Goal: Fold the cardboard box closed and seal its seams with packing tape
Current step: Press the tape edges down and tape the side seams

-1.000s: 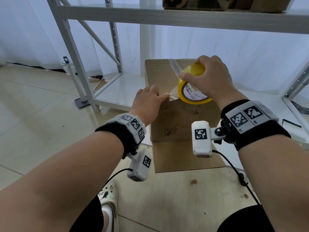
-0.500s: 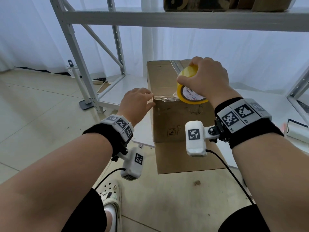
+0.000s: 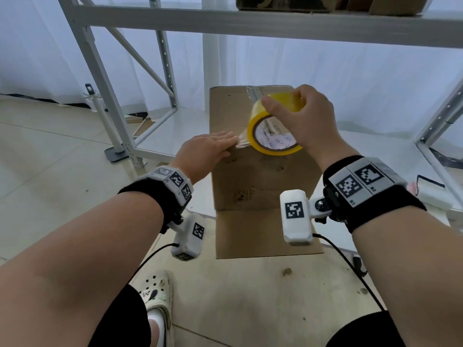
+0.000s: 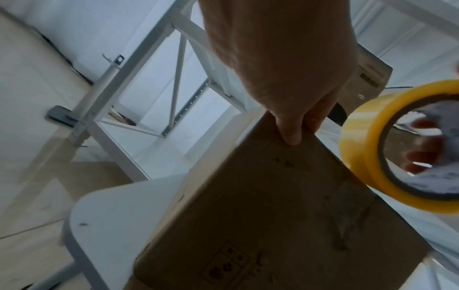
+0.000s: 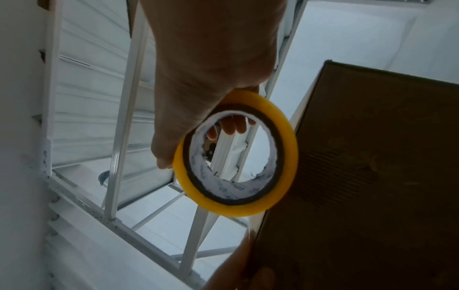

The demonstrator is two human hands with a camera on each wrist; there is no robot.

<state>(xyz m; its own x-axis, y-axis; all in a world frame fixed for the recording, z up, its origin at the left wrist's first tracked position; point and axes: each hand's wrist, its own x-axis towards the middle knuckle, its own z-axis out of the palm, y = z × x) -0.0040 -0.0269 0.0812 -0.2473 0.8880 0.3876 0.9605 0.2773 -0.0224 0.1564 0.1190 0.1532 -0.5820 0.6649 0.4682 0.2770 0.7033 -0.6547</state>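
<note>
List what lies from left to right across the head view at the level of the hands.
White stand pole → shelving rack upright → left hand → yellow tape roll → right hand → right rack upright.

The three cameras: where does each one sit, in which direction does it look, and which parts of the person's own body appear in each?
Head: worn on the head, looking forward and down at the cardboard box; both forearms, left hand and right hand show.
Left wrist: looks along the left hand, fingers flat on the box.
Right wrist: looks along the right hand gripping the tape roll.
All three views share box and roll.
</note>
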